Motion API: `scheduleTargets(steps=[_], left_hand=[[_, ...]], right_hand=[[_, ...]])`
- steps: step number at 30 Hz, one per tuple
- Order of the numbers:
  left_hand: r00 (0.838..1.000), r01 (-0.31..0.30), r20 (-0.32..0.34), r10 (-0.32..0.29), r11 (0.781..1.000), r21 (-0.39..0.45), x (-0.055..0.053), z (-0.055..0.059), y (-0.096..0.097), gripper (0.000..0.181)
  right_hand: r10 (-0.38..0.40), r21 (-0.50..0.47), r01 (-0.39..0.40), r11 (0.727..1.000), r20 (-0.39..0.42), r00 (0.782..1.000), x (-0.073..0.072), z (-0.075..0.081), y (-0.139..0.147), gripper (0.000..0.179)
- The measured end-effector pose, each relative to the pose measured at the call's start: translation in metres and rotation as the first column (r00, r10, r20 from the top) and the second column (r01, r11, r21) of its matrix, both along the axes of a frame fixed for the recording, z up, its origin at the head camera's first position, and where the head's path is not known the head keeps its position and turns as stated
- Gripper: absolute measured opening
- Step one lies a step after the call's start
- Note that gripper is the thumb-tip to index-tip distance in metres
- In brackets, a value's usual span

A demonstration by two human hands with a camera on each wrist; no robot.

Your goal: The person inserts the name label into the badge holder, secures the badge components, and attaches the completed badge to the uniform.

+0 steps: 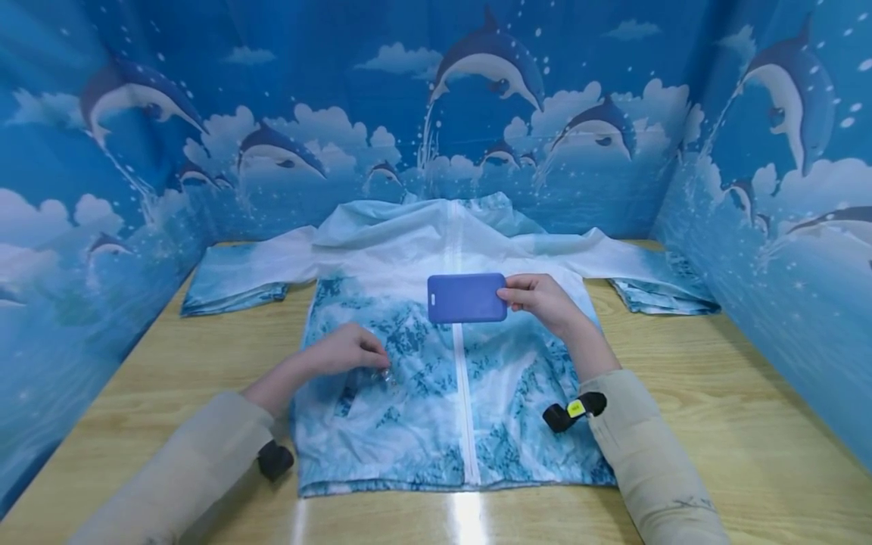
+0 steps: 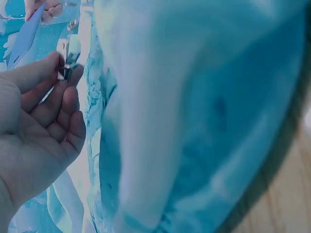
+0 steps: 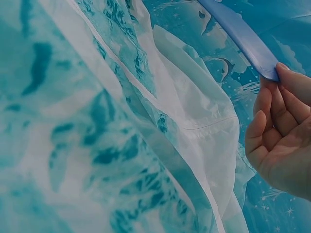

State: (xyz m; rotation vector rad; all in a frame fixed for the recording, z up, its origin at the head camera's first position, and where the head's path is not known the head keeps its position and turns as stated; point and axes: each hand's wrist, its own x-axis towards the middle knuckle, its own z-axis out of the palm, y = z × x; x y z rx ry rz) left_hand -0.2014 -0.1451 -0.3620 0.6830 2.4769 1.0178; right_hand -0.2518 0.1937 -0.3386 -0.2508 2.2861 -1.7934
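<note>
My right hand (image 1: pixel 541 301) pinches one short end of a flat blue card holder (image 1: pixel 466 298), which has a small slot at its other end. The card holder (image 3: pixel 245 41) shows nearly edge-on between thumb and fingers in the right wrist view. Over the left front of the jacket, my left hand (image 1: pixel 347 350) pinches a small shiny metal clip (image 2: pixel 67 70) with a clear strap part between thumb and fingertips. Under both hands lies a zipped blue and white jacket (image 1: pixel 402 424), front up, its sleeves spread to the sides.
The jacket rests on a wood-grain table (image 1: pixel 681 409). Both sleeve ends (image 1: pixel 232 280) are folded over. A blue curtain (image 1: pixel 381 83) printed with dolphins and clouds encloses the table at the back and sides. A black wrist camera (image 1: pixel 572 412) sits at the right sleeve cuff.
</note>
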Motion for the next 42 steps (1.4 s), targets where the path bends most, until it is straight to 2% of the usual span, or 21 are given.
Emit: scheduleTargets(steps=[8,14,18,28,36,42], left_hand=[[0.992,-0.129,-0.007,0.13,0.991,0.021,-0.002,0.004,0.002,0.018],[0.973,-0.232,-0.008,0.232,0.973,0.008,-0.004,0.007,0.008,0.018],[0.957,-0.287,-0.027,0.288,0.957,0.034,-0.008,0.009,0.01,0.02],[0.931,-0.353,-0.047,0.361,0.927,0.123,-0.019,0.014,0.014,0.029],[0.9,-0.423,-0.034,0.434,0.891,0.165,-0.027,0.016,0.026,0.03],[0.869,-0.479,-0.014,0.494,0.849,0.223,-0.032,0.018,0.034,0.026]], right_hand=[[-0.008,-0.004,0.008,1.0,0.011,1.0,0.0,-0.002,-0.001,0.038],[0.003,-0.018,-0.003,1.0,0.021,1.0,0.0,-0.003,0.0,0.038],[0.013,-0.029,-0.012,0.999,0.023,1.0,0.001,-0.003,0.0,0.037],[0.041,-0.079,-0.039,0.996,0.02,0.999,0.003,-0.002,0.001,0.032],[0.053,-0.095,-0.051,0.994,0.022,0.998,0.002,-0.005,-0.001,0.031],[0.072,-0.132,-0.068,0.989,0.03,0.997,0.001,-0.009,-0.002,0.016]])
